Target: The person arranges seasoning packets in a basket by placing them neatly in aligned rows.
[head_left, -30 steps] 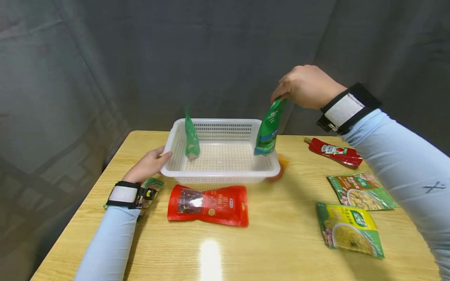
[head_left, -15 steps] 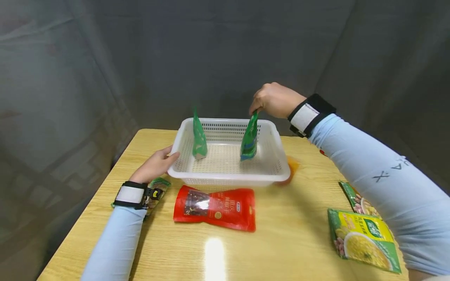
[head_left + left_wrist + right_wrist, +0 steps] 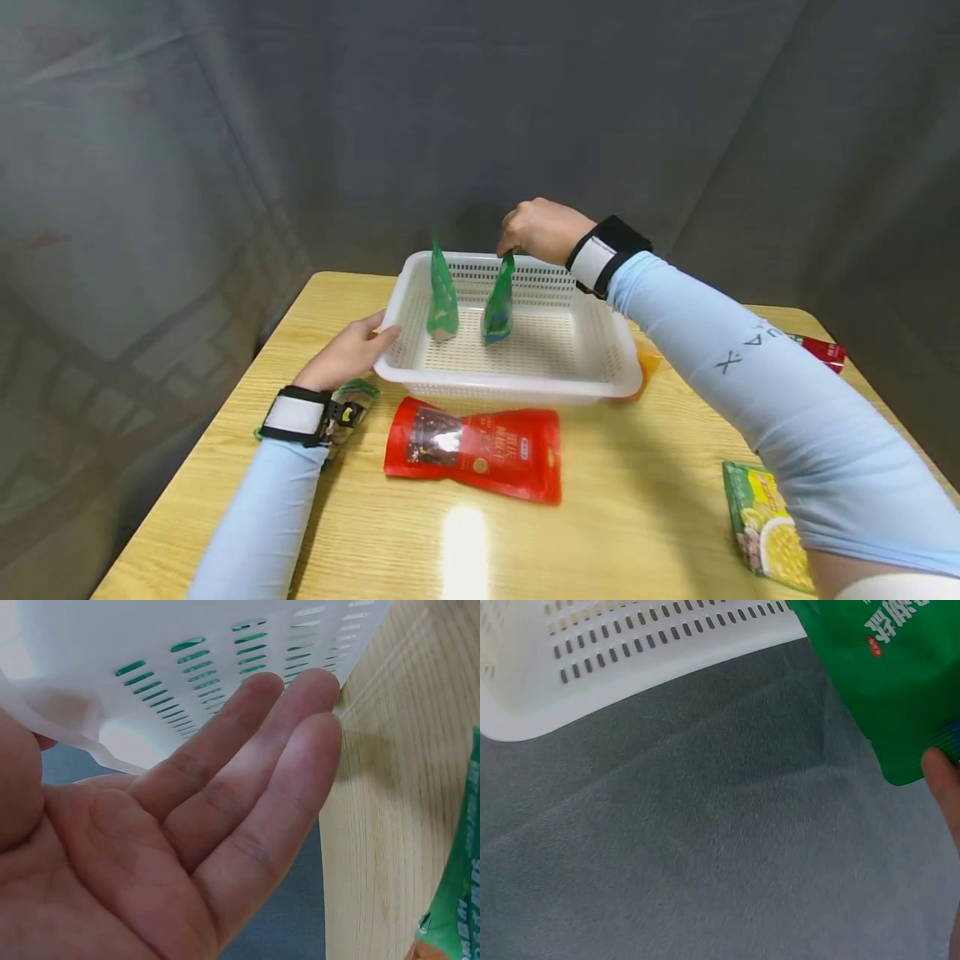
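The right hand [image 3: 536, 229] has carried its green pouch [image 3: 498, 300] leftward across the white basket [image 3: 615, 354] — it now hangs upright, pinched by the top, just beside the other green pouch [image 3: 442, 296]. The left hand [image 3: 348, 358] rests flat-fingered against the basket's left wall — nearer of the two hands to that standing pouch.

From the head we look forward and down across the table [image 3: 615, 517], far enough back to take in both arms and the whole white basket [image 3: 517, 387] near its far edge. At the left wrist we sit very close, facing along the left hand [image 3: 187, 847] to the basket's slotted wall [image 3: 225, 667]. At the right wrist we look past a green pouch [image 3: 885, 682] onto the basket's rim [image 3: 645, 682]. All three views share the basket.
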